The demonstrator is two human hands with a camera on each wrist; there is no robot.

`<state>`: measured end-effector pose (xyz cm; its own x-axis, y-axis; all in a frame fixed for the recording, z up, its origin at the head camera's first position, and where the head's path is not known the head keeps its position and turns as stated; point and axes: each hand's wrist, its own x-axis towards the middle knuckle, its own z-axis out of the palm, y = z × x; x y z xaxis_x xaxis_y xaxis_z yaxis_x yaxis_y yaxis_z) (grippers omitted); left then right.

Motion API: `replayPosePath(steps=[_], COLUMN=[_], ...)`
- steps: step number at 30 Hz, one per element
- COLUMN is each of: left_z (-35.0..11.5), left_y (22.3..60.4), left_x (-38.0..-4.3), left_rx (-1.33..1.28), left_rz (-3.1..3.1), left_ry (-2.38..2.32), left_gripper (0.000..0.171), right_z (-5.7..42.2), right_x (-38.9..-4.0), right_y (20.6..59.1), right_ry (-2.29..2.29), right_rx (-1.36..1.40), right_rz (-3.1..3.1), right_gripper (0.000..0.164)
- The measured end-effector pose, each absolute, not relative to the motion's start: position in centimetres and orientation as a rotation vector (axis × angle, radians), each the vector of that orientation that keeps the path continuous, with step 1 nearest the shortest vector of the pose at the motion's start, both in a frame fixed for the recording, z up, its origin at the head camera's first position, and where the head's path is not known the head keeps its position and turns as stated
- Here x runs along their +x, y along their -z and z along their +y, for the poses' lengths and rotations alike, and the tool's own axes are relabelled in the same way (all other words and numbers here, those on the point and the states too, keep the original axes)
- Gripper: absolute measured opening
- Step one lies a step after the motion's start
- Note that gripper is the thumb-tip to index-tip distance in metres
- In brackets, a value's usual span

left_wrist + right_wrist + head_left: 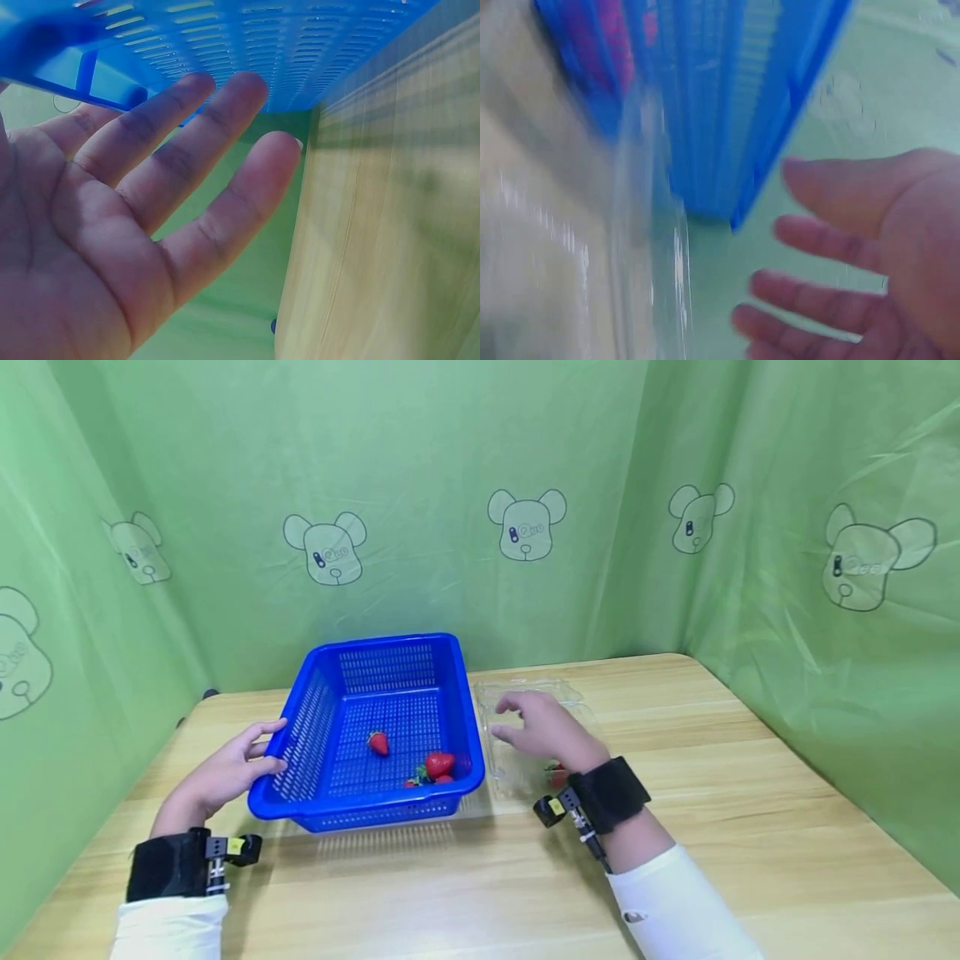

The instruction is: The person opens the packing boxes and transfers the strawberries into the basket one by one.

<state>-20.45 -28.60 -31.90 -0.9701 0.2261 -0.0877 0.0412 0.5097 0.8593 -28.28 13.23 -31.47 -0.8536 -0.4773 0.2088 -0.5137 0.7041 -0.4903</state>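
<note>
Gripping the blue basket (pixel 360 804) (strawberries (pixel 440 765) inside): one of the hands (pixel 225 770).

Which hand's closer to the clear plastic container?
Right. In the head view, the right hand appears over the clear plastic container; the left hand is at the left side of the blue basket, with the basket between it and the container.
</note>
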Motion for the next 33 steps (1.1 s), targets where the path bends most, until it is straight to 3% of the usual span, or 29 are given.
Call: replayPosePath(steps=[10, 18, 33], left_z=[-28.6, -28.5, -28.5], left_y=[31.7, 31.7, 31.8], left_x=[-20.2, -20.3, -20.4], left_rx=[0.198, 0.212, 0.189], left_rz=[2.589, 2.590, 2.574], left_ry=[-1.405, -1.417, -1.429], left_gripper=[0.065, 0.065, 0.066], right_z=[16.7, 16.7, 17.3], right_x=[-29.8, -29.9, -30.4], right_y=[32.1, 32.4, 33.5], right_ry=[-0.781, -0.785, -0.770], right_rx=[0.522, 0.483, 0.458], right_rz=[-3.153, -3.213, -3.200], right_gripper=[0.042, 0.042, 0.028])
